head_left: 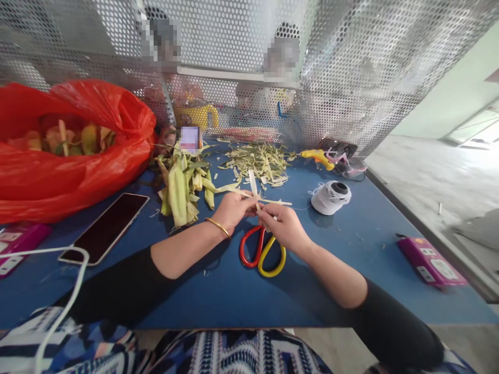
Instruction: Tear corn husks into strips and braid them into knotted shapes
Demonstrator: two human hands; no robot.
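Pale strips of corn husk (252, 183) are pinched between my two hands, which meet near the middle of the blue table. My left hand (236, 209), with a gold bangle at the wrist, has its fingers closed on them from the left. From the right, my right hand (281, 222) closes its fingertips on the lower end. Scissors (249, 254) with one red and one yellow handle lie just below, their blades hidden by the hands. Beside the left hand rests a pile of green-yellow husks (178, 195). Behind the hands are loose husk shreds (259, 161).
A red plastic bag (128, 122) with husks inside stands at left, near a phone (107, 228) and a white cable (80, 278). At right are a thread spool (329, 200), a yellow glue gun (317, 157) and a purple pack (431, 262). A perforated metal screen (234, 36) rises behind.
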